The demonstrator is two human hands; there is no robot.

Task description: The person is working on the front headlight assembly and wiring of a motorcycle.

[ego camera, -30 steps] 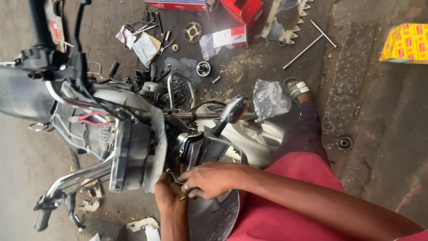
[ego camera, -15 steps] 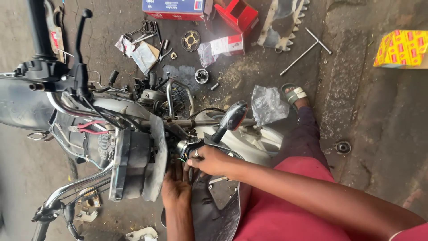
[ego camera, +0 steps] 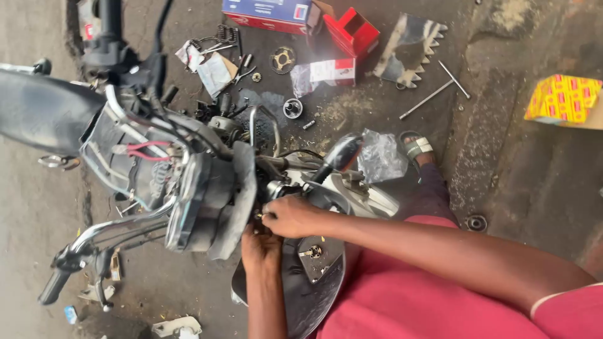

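Note:
A stripped motorcycle front end stands below me, with its instrument cluster housing (ego camera: 210, 201) tilted and loose wires (ego camera: 141, 150) exposed. My right hand (ego camera: 290, 216) pinches a small part at the steering head, just right of the housing. My left hand (ego camera: 260, 248) reaches up from below and touches the same spot, fingers curled; what it grips is hidden. The chrome handlebar (ego camera: 107, 229) runs to the lower left. The black fuel tank (ego camera: 317, 282) lies under my forearms.
On the oily ground beyond lie a blue and red box (ego camera: 267, 14), an open red box (ego camera: 353, 30), a T-handle wrench (ego camera: 433, 94), a bearing (ego camera: 292, 108), plastic bags (ego camera: 380, 157) and small tools. A yellow carton (ego camera: 562, 97) sits at the right. My sandalled foot (ego camera: 418, 147) rests beside the bike.
My view has shifted, so the bike sits a little lower and to the right. Both hands stay at the steering head, the right hand slightly higher against the housing.

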